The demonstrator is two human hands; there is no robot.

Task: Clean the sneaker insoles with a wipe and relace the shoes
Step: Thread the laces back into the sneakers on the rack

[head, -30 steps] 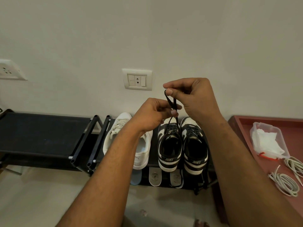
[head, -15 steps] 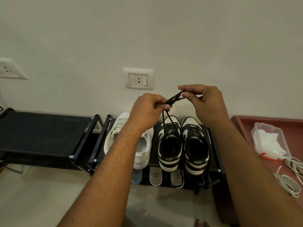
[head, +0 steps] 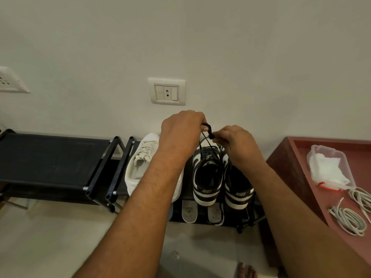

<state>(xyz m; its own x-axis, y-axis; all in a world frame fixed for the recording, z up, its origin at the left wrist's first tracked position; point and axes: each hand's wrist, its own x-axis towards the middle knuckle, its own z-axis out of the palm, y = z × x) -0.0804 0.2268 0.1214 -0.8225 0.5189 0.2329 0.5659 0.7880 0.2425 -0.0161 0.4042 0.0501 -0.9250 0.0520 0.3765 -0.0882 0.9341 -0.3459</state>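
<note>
Left hand (head: 181,133): fingers curled, pinching the loop of the black lace (head: 207,130). Right hand (head: 234,144), at 4 o'clock from the left: fingers curled, pinching the same lace. Strands descend toward 6 o'clock into the black-and-white sneaker (head: 206,173) on the shoe rack (head: 120,167).

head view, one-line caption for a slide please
Left hand and right hand pinch a black lace above a black-and-white sneaker on the shoe rack.

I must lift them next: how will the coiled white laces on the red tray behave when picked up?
Probably floppy: the coiled white laces lie in loose loops, so they would likely uncoil and dangle. They look thin, so probably very light. A free end sticks out and might snag.
</note>
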